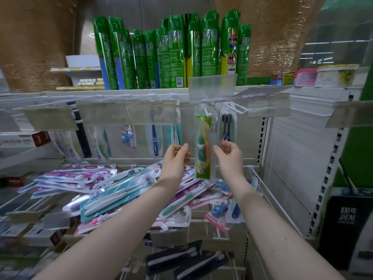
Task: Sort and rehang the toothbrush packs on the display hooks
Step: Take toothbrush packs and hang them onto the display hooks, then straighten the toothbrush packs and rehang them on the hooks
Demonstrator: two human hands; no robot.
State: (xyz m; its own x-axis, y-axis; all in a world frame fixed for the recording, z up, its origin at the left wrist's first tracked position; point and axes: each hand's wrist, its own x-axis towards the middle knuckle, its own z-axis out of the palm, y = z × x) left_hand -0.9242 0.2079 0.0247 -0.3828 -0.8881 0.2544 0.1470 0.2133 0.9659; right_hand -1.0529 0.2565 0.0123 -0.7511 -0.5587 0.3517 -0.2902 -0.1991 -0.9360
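Observation:
A clear pack with a green and orange toothbrush (pixel 203 146) hangs from a white display hook (pixel 210 102) under the shelf edge. Just right of it hangs a pack with a dark blue toothbrush (pixel 227 126). My right hand (pixel 230 156) pinches the bottom of the dark blue pack. My left hand (pixel 176 156) is raised beside the green pack's left edge, thumb and fingers close together; whether it touches the clear plastic is unclear. A loose heap of toothbrush packs (pixel 121 188) lies on the wire shelf below my forearms.
More packs (pixel 154 138) hang on hooks to the left behind clear price-tag flaps (pixel 152 112). Green spray cans (pixel 173 55) stand on the shelf above. Black toothbrush packs (pixel 185 259) lie on a lower shelf. A black bag (pixel 347 225) stands at right.

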